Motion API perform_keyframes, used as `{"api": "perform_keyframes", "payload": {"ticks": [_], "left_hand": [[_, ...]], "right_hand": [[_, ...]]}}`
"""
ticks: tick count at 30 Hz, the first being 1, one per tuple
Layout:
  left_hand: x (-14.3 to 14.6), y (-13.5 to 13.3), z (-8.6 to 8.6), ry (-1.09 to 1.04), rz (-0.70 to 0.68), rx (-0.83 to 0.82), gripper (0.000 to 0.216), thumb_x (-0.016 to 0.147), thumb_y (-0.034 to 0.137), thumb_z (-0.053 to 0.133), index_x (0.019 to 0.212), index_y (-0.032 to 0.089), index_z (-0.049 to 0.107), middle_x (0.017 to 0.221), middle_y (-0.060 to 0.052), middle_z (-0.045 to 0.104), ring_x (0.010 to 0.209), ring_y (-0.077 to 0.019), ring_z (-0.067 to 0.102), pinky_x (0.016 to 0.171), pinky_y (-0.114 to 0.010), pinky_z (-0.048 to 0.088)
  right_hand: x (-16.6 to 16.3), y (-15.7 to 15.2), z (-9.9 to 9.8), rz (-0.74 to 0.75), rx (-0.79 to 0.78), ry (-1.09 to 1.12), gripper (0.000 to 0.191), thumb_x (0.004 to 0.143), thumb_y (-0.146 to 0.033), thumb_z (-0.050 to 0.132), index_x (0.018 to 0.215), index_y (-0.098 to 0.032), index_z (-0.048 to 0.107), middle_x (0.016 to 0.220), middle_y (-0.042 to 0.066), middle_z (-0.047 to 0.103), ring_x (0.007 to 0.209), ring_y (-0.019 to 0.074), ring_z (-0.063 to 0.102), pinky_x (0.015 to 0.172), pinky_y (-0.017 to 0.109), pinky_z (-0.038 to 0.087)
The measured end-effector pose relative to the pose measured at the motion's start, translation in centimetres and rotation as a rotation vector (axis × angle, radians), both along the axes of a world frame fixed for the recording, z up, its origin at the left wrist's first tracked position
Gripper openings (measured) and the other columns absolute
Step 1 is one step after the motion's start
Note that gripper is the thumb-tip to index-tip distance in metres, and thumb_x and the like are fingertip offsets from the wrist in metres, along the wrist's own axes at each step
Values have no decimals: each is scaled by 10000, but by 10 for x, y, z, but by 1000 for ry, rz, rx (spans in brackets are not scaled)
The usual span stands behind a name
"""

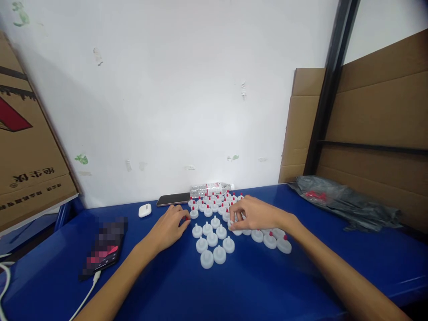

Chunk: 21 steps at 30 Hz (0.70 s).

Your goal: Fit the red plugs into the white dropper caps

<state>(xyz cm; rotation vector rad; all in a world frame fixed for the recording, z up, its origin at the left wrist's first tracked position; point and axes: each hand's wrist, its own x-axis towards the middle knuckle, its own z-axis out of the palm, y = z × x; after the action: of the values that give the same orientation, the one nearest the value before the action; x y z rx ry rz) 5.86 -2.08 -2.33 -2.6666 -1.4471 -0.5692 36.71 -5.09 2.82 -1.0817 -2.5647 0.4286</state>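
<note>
My left hand point(170, 226) rests at the left of a group of white nozzle caps, thumb and index finger pinched on a small red tip point(187, 218). Among the caps, my right hand point(250, 214) has its fingers curled down and closed; what lies between the fingertips is hidden. Bare-spouted white nozzle caps point(212, 239) stand upright in the middle, nearest me. Behind them is a cluster of nozzle caps with red tips point(214, 206). More caps, some red-tipped point(270, 240), sit under and beside my right wrist.
A clear bottle point(211, 189) lies against the wall behind the caps, with a dark phone point(173, 199) at its left. A white earbud case point(145, 210) and a plugged-in phone point(105, 247) are on the blue table point(187, 294). A grey plastic bag point(347, 203) lies at the right.
</note>
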Motion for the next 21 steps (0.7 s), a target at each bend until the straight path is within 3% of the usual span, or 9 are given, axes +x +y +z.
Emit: {"api": "perform_keyframes", "payload": {"ticks": [3,5,8,11,16,21], "left_hand": [[1,-1,-2,-9,-1,6,227,914,346,517,889,221,705,857,-66,627,861,-245,586,774,-361,452],[1,-2,-2,-9,4,15,210,902,340,531,887,225,707,841,-64,623,848,-246,586,767,-359,449],[1,-2,-2,-8,7,34,228,905,352,523,901,227,713,833,-68,622,834,-249,580,766,-368,444],[2,-2,1,-13,19,40,288,937,359,465,917,218,715,844,-76,628,846,-253,576,776,-376,442],[5,-4,8,-28,38,55,314,963,303,401,885,214,692,860,-68,637,884,-251,563,801,-385,430],[8,-7,12,-60,30,94,307,953,287,404,864,215,689,833,-56,646,849,-241,556,775,-374,420]], "right_hand": [[0,-4,3,48,-125,-21,283,835,-478,668,853,-207,748,669,-4,710,574,137,629,537,233,414],[0,-3,3,36,-122,-10,337,899,-499,585,876,-207,752,658,1,715,570,140,636,553,241,430],[0,2,0,-82,43,-15,346,947,-473,521,863,-219,741,651,-1,715,557,145,628,566,258,417],[3,11,-9,-192,201,-93,198,873,-424,646,866,-251,742,706,-7,732,611,170,649,550,267,376],[3,16,-16,-191,205,-115,96,830,-334,708,781,-253,726,769,-15,744,681,177,677,573,268,385],[1,14,-12,-279,292,-76,102,837,-362,696,868,-268,721,830,-17,751,693,187,680,557,278,377]]}}
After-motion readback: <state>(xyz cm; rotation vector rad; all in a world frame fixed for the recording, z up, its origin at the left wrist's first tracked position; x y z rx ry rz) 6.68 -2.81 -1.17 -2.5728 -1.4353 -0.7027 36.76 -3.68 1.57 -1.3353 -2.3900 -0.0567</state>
